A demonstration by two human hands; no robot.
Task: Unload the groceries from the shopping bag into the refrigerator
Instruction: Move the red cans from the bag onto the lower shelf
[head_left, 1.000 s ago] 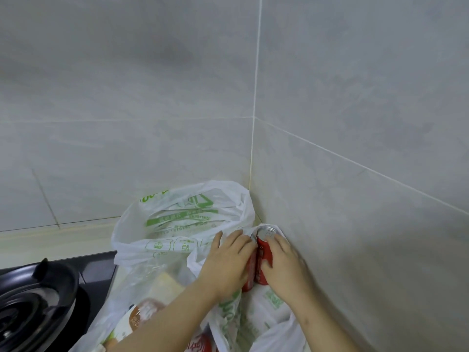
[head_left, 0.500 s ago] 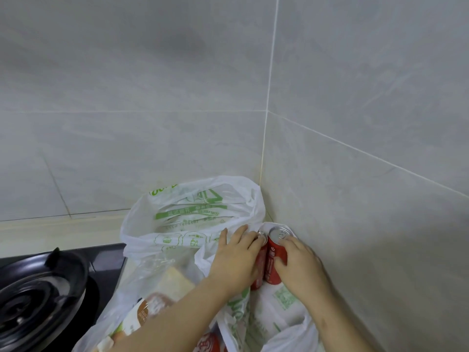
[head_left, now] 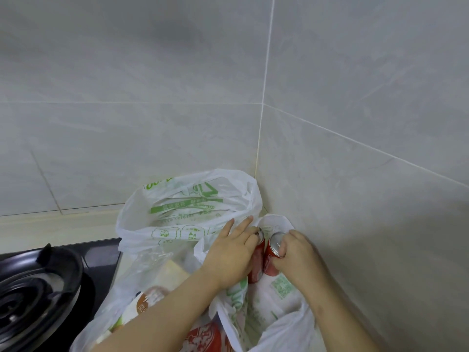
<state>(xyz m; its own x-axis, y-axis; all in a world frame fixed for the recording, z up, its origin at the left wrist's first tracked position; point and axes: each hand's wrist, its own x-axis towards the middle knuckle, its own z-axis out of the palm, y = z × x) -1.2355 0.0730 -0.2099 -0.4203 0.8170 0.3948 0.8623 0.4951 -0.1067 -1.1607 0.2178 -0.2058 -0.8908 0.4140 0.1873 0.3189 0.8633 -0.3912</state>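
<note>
Removal from the shopping bag (head_left: 187,219) is judged in hand: left red can (head_left: 256,268) is clasped by left hand (head_left: 228,255), right red can (head_left: 272,250) by right hand (head_left: 298,252); lifting clear is required next

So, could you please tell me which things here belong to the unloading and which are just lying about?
For the job: shopping bag, left red can in left hand, right red can in right hand, packaged groceries.
Just lying about: gas burner, tiled wall.
</note>
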